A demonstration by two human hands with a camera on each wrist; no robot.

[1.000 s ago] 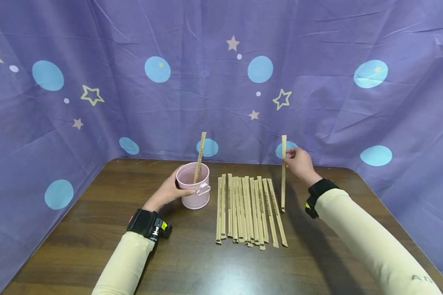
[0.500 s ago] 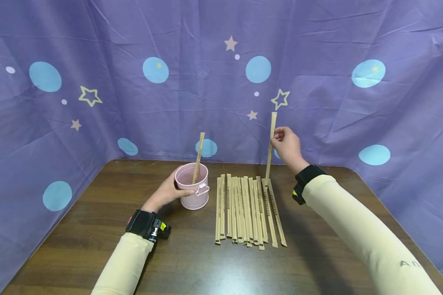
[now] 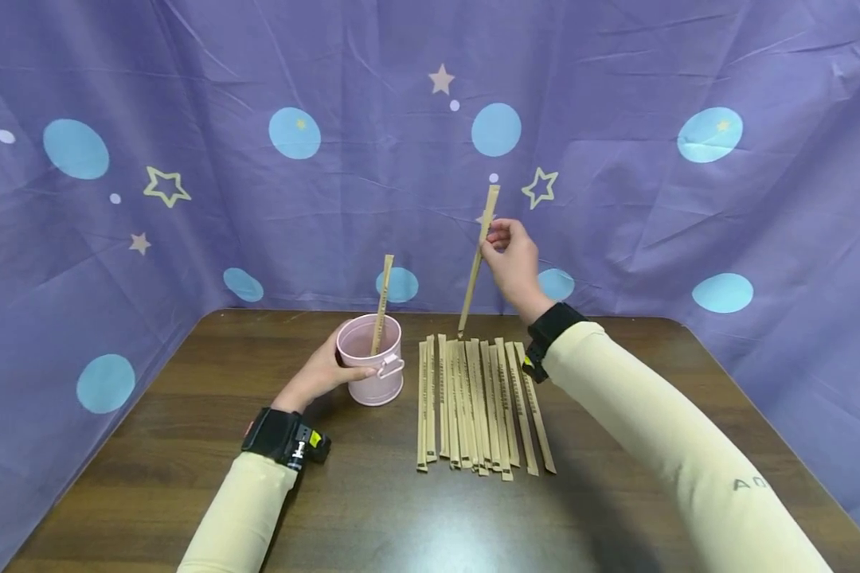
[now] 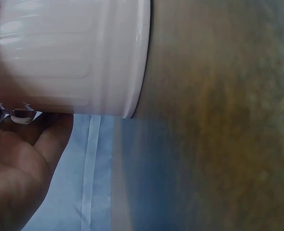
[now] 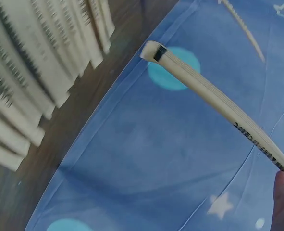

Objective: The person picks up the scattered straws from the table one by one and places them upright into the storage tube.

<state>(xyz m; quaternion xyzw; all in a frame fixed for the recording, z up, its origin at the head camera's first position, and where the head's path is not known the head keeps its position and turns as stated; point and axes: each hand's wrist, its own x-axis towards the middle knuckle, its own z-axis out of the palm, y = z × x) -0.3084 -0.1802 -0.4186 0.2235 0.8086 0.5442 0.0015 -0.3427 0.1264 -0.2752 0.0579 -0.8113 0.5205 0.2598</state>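
Your left hand (image 3: 327, 372) wraps the pink cup (image 3: 370, 360), steadying it on the desk (image 3: 186, 446); your right hand (image 3: 512, 261) pinches a stick (image 3: 477, 263) lifted above the row (image 3: 476, 406).

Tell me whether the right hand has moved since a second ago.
Yes. The right hand, pinching a paper-wrapped stick, rose and shifted left toward the pink metal bucket, judged against the row of sticks.

Pink bucket (image 3: 369, 369), tan printed sticks (image 3: 476, 406) — dark brown wood-grain desk (image 3: 401, 509); purple backdrop (image 3: 616, 199) — blue dots, stars.
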